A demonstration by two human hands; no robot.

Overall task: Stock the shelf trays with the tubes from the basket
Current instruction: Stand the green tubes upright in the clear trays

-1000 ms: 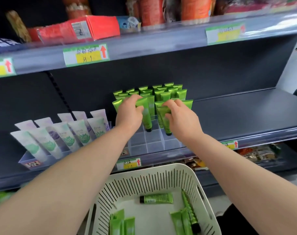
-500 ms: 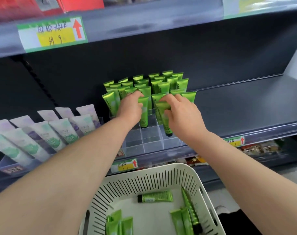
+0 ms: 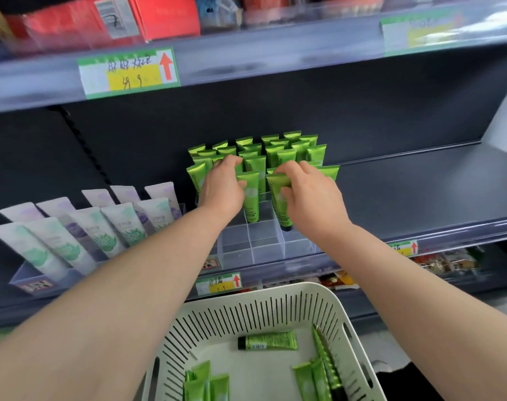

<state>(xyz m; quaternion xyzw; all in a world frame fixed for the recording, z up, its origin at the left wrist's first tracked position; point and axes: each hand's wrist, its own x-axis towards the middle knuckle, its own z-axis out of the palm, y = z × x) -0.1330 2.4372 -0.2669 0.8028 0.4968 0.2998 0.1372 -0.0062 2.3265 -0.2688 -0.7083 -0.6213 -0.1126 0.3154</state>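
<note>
One green tube (image 3: 278, 204) is pinched near its flat top by the right hand (image 3: 313, 198), upright, cap down in a compartment of the clear divided tray (image 3: 255, 247); a second green tube (image 3: 251, 198) just beside it is gripped by the left hand (image 3: 221, 188), also cap down. Rows of standing green tubes (image 3: 278, 153) are packed behind both hands in the same tray. More loose tubes (image 3: 268, 341) are seen lying in the white slotted basket (image 3: 246, 306) below the shelf. A tray of white tubes (image 3: 101, 230) is set to the left, a price label (image 3: 127, 72) above
</note>
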